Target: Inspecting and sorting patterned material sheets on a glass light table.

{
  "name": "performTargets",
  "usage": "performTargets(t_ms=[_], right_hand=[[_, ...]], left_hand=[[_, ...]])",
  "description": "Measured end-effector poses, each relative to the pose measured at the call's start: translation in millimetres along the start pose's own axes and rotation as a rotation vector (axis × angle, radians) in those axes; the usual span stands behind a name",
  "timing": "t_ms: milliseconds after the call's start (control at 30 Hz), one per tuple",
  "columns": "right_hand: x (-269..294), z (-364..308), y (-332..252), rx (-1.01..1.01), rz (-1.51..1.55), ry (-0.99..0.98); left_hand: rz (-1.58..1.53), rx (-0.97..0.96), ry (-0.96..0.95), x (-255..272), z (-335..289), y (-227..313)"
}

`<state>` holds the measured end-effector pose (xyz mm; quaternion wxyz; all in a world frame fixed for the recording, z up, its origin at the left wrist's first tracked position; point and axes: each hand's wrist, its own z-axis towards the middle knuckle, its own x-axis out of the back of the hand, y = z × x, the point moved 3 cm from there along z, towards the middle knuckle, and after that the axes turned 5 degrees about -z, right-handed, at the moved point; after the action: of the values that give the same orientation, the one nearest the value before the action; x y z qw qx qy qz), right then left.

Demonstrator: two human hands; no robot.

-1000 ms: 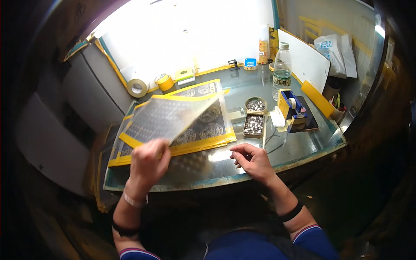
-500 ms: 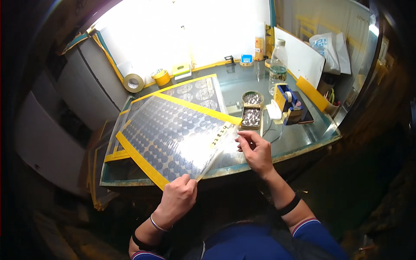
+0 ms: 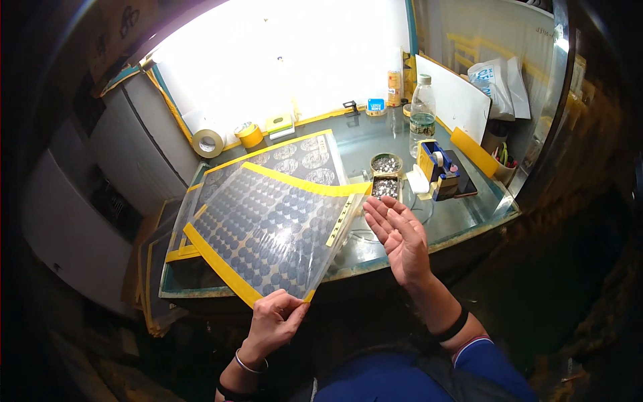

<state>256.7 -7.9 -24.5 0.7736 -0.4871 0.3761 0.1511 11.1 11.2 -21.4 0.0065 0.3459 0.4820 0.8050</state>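
A clear plastic film sheet (image 3: 268, 228) with rows of dark round shapes and yellow tape along two edges slants over the glass table. My left hand (image 3: 278, 315) pinches its near corner between thumb and fingers. Beside the sheet's right edge, my right hand (image 3: 402, 248) is open, palm turned up, fingers stretched out and slightly curved. It holds nothing. A strip with handwriting (image 3: 339, 223) runs along that edge. Partly under this film lies another sheet (image 3: 315, 151) with larger round patterns and a yellow taped border.
At the right stand a blue tape dispenser (image 3: 439, 171), a plastic bottle (image 3: 422, 110), and a round tin (image 3: 386, 164) and a square tin (image 3: 386, 187) of small pieces. Tape rolls (image 3: 207, 143) sit at the back left. A bright panel (image 3: 281, 60) rises behind the glass table (image 3: 375, 258).
My right hand has come off the sheet's edge and turned palm up with its fingers spread. The sheet's right side now bows, and its near corner is lower, still in my left hand.
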Motion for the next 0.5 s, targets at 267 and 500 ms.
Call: performTargets(t_ms=[267, 500], right_hand=[[6, -1, 7, 0.022, -0.102, 0.048], [-8, -12, 0, -0.044, -0.006, -0.033]], left_hand=[[-0.011, 0.012, 0.007, -2, -7, 0], [-0.014, 0.045, 0.012, -1, -11, 2]])
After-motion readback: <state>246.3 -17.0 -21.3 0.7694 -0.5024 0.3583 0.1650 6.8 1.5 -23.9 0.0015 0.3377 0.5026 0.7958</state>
